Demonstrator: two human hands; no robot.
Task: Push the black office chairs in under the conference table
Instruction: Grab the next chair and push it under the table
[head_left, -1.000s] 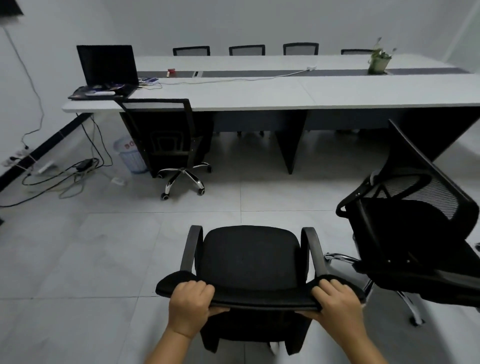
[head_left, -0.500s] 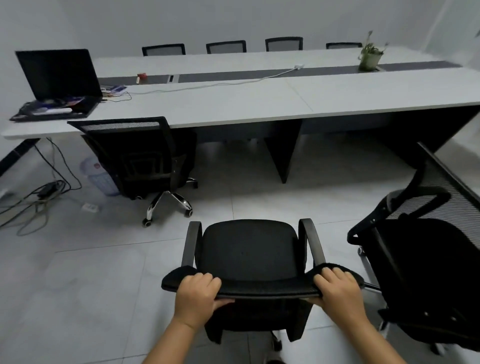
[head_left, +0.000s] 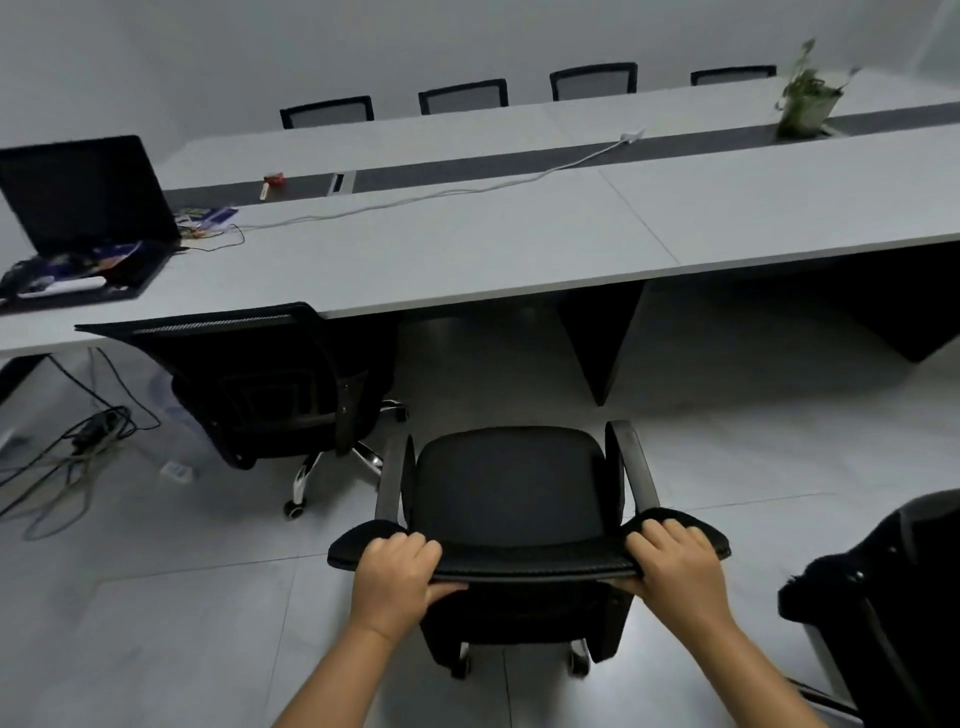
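A black office chair with armrests stands right in front of me, its seat facing the long white conference table. My left hand grips the top of its backrest on the left, and my right hand grips it on the right. The chair sits on the tiled floor a short way from the table edge. A second black chair is tucked partly under the table at the left. A third black chair shows at the right edge, cut off.
An open laptop and small clutter lie on the table's left end, a white cable runs along it, and a potted plant stands at the far right. Several chairs line the far side. Cables lie on the floor at left.
The chair in my hands has rolled forward toward the table. The table and left chair loom closer, and the right chair has slid toward the frame's edge.
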